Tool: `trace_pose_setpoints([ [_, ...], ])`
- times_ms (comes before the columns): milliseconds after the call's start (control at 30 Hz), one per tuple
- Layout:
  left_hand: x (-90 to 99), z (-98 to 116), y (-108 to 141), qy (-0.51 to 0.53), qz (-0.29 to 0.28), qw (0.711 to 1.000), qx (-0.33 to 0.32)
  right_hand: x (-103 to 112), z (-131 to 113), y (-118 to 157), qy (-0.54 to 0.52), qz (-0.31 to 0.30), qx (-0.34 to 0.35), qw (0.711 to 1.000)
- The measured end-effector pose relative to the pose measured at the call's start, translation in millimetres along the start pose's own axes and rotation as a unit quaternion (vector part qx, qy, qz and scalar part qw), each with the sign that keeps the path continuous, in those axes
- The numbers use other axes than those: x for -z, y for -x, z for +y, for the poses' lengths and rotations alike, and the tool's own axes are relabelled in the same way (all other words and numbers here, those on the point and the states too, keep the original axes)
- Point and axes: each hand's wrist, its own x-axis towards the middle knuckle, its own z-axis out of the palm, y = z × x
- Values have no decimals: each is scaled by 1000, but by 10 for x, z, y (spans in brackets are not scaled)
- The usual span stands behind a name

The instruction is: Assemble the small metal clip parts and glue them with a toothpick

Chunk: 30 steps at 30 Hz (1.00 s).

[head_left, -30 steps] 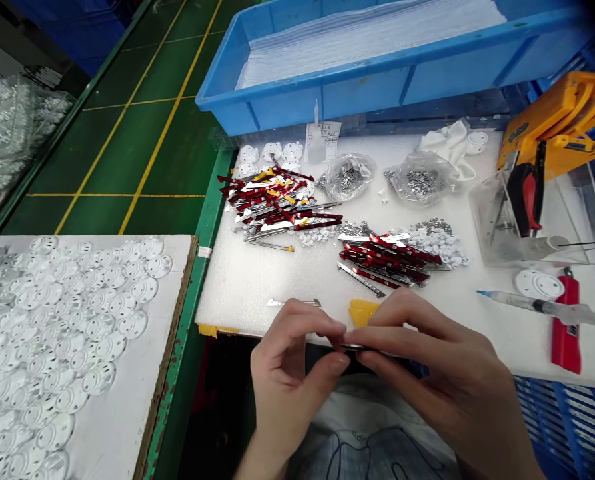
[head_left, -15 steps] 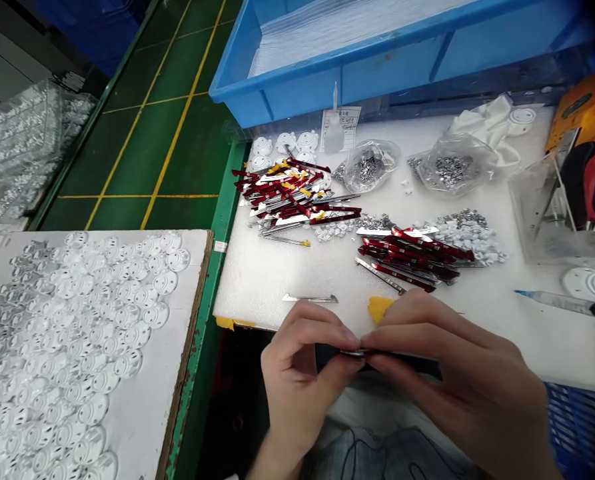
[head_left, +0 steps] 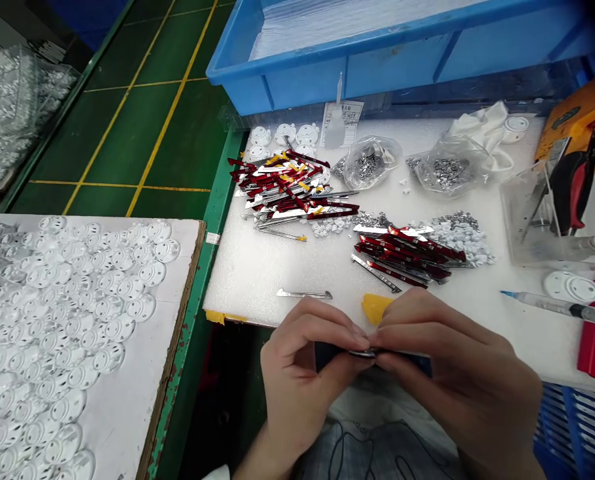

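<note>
My left hand [head_left: 310,373] and my right hand [head_left: 457,373] meet fingertip to fingertip in front of my lap, just off the near edge of the white foam-topped table. Both pinch a small metal strip [head_left: 363,354], dark and silvery; most of it is hidden by the fingers. Beyond my left hand a single silver strip [head_left: 304,294] lies flat on the foam. A pile of red and silver strips [head_left: 407,253] lies past my right hand, and a second pile of red and silver strips [head_left: 292,187] sits farther left. Yellow tape [head_left: 376,308] shows beside my right fingers.
A blue bin [head_left: 377,80] stands along the back. Bags of small metal parts [head_left: 370,163], a clear box with pliers [head_left: 552,220], a syringe [head_left: 552,303] and a red object [head_left: 594,343] lie rightward. White round parts [head_left: 110,300] cover a board at left.
The view has shifted slightly, so the table appears a little farther left and the red object at right shows more. Both hands keep their pinch on the strip, with little movement.
</note>
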Motion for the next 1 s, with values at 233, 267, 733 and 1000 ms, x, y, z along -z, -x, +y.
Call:
trace_pose_setpoints([
  [233, -9, 22, 25, -15, -11, 1000, -9, 13, 34, 26, -12, 1, 20, 1000],
  [267, -8, 29, 26, -20, -13, 1000, -13, 17, 36, 31, -13, 2, 24, 1000],
  [733, -11, 30, 74, -75, -19, 995, -69, 105, -68, 53, 62, 13, 67, 996],
  [1000, -71, -9, 86, 18, -24, 1000, -6, 152, -9, 248, 113, 78, 74, 988],
])
